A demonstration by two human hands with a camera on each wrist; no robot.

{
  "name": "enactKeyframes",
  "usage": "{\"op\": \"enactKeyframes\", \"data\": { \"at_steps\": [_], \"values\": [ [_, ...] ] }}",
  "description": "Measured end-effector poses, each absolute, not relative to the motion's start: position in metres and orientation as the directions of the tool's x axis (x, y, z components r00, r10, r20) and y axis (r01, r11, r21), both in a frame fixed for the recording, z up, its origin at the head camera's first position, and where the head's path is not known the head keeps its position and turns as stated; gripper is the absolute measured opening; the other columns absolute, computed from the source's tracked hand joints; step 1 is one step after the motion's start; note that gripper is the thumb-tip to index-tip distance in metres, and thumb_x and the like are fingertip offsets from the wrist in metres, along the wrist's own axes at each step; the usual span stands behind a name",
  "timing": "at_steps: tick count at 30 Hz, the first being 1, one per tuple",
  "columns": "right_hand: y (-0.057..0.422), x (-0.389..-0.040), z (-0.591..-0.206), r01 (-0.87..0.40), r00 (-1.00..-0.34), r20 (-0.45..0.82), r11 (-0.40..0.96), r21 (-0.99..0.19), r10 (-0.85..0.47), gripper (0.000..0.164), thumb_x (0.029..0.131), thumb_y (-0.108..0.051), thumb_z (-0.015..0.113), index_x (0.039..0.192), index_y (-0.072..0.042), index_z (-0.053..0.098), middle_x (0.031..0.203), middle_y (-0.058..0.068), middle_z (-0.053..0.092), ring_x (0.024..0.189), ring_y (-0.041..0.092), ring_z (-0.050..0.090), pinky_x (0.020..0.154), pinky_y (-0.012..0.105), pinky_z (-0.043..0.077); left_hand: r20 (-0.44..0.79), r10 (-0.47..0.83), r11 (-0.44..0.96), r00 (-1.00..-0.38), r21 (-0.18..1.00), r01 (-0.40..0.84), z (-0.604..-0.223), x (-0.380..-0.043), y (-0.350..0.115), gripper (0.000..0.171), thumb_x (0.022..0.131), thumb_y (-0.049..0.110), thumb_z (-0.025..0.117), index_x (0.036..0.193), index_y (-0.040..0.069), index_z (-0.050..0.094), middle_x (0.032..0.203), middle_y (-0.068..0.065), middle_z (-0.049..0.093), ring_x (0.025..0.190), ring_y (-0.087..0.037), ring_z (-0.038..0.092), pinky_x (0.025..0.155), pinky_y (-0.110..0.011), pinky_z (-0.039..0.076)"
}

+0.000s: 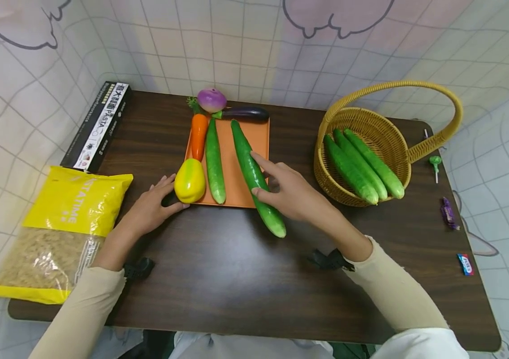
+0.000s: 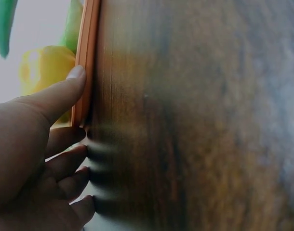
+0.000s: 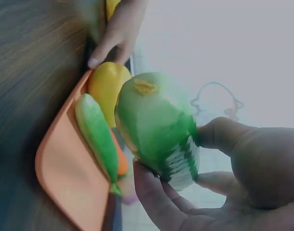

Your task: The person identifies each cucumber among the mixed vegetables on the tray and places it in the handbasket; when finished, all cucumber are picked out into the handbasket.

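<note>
My right hand (image 1: 292, 192) grips a long green cucumber (image 1: 254, 174) between thumb and fingers. The cucumber slants over the orange tray (image 1: 241, 197), its near end past the front rim. In the right wrist view the held cucumber (image 3: 156, 120) shows its blunt end with a yellowish tip. My left hand (image 1: 153, 207) rests at the tray's near left corner, thumb against the rim and fingers loosely extended on the table. Beside it sits a yellow bell pepper (image 1: 189, 180). Also on the tray are another cucumber (image 1: 215, 164) and a carrot (image 1: 198, 137).
An eggplant (image 1: 247, 114) and a purple onion (image 1: 211, 100) lie at the tray's back. Right stands a wicker basket (image 1: 326, 174) with a tall handle and three cucumbers (image 1: 362, 164). A pasta bag (image 1: 75, 204) and black box (image 1: 97, 124) sit left; wrapped candies (image 1: 449, 213) line the right edge.
</note>
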State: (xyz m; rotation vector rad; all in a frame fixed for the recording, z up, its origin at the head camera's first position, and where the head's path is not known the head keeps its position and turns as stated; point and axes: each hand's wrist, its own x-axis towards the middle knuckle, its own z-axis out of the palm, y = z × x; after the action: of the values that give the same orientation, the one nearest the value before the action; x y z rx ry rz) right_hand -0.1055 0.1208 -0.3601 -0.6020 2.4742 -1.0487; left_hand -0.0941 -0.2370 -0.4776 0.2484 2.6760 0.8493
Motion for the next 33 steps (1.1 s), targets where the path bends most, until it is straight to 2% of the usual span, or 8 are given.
{"op": "enactKeyframes", "data": {
  "at_steps": [7,14,20,25,28,29,31,33],
  "values": [
    [0.168,-0.071,-0.353,-0.202,-0.86,-0.174,0.633,-0.747,-0.479,0.077,0.099,-0.033,0.065,0.158,-0.043,0.018,0.124,0.006,0.049,0.114,0.019,0.06,0.086,0.04,0.054,-0.247,0.26,0.808,-0.934,0.585,0.07,-0.478,-0.095,-0.236,0.076,0.096,0.046,0.065,0.156,0.01,0.035,0.164,-0.011,0.021,0.151,-0.031,0.01,0.119,-0.054,0.008],
    [0.221,-0.044,-0.342,-0.186,-0.895,-0.156,0.667,-0.721,-0.418,0.076,0.1,-0.028,0.063,0.159,-0.042,0.016,0.128,0.01,0.047,0.108,0.023,0.06,0.081,0.036,0.058,-0.248,0.279,0.803,-0.928,0.589,0.084,-0.476,-0.094,-0.236,0.079,0.097,0.048,0.064,0.157,0.009,0.032,0.164,-0.013,0.018,0.151,-0.033,0.009,0.119,-0.054,0.007],
    [0.261,-0.048,-0.322,-0.22,-0.924,-0.133,0.784,-0.581,-0.358,0.077,0.1,-0.027,0.062,0.161,-0.034,0.016,0.125,0.02,0.048,0.101,0.029,0.06,0.074,0.043,0.055,-0.245,0.28,0.8,-0.928,0.593,0.085,-0.477,-0.094,-0.236,0.079,0.097,0.049,0.063,0.158,0.009,0.031,0.164,-0.013,0.018,0.151,-0.033,0.009,0.119,-0.055,0.006],
    [0.297,-0.073,-0.308,-0.209,-0.932,-0.181,0.872,-0.443,-0.315,0.078,0.1,-0.029,0.061,0.162,-0.027,0.014,0.122,0.024,0.05,0.1,0.034,0.058,0.072,0.048,0.05,-0.242,0.281,0.797,-0.929,0.597,0.085,-0.479,-0.093,-0.236,0.079,0.097,0.049,0.062,0.157,0.008,0.032,0.164,-0.013,0.018,0.151,-0.033,0.009,0.119,-0.054,0.006],
    [0.315,-0.094,-0.304,-0.237,-0.918,-0.214,0.895,-0.377,-0.334,0.077,0.101,-0.025,0.06,0.162,-0.02,0.013,0.11,0.02,0.057,0.076,0.028,0.056,0.065,0.042,0.045,-0.239,0.28,0.798,-0.93,0.597,0.087,-0.48,-0.094,-0.237,0.08,0.096,0.05,0.063,0.157,0.008,0.032,0.164,-0.013,0.019,0.151,-0.033,0.009,0.119,-0.054,0.006],
    [0.321,-0.102,-0.304,-0.253,-0.91,-0.229,0.901,-0.353,-0.346,0.077,0.101,-0.023,0.06,0.162,-0.016,0.013,0.098,0.018,0.06,0.066,0.025,0.053,0.063,0.04,0.043,-0.238,0.28,0.798,-0.93,0.596,0.088,-0.48,-0.094,-0.237,0.08,0.096,0.05,0.063,0.157,0.008,0.032,0.164,-0.013,0.019,0.151,-0.032,0.009,0.119,-0.055,0.006],
    [0.33,-0.118,-0.305,-0.268,-0.891,-0.275,0.908,-0.322,-0.361,0.077,0.101,-0.019,0.06,0.161,-0.01,0.012,0.087,0.018,0.061,0.051,0.02,0.044,0.061,0.039,0.041,-0.236,0.283,0.798,-0.93,0.595,0.092,-0.48,-0.095,-0.238,0.081,0.096,0.05,0.063,0.157,0.008,0.032,0.164,-0.013,0.019,0.151,-0.032,0.009,0.119,-0.055,0.007],
    [0.335,-0.132,-0.306,-0.272,-0.873,-0.331,0.921,-0.278,-0.358,0.077,0.101,-0.016,0.059,0.16,-0.005,0.011,0.072,0.013,0.057,0.051,0.021,0.041,0.063,0.04,0.039,-0.237,0.284,0.799,-0.929,0.594,0.093,-0.48,-0.095,-0.238,0.082,0.096,0.051,0.063,0.157,0.007,0.031,0.164,-0.013,0.019,0.151,-0.032,0.009,0.119,-0.055,0.007]
  ]
}}
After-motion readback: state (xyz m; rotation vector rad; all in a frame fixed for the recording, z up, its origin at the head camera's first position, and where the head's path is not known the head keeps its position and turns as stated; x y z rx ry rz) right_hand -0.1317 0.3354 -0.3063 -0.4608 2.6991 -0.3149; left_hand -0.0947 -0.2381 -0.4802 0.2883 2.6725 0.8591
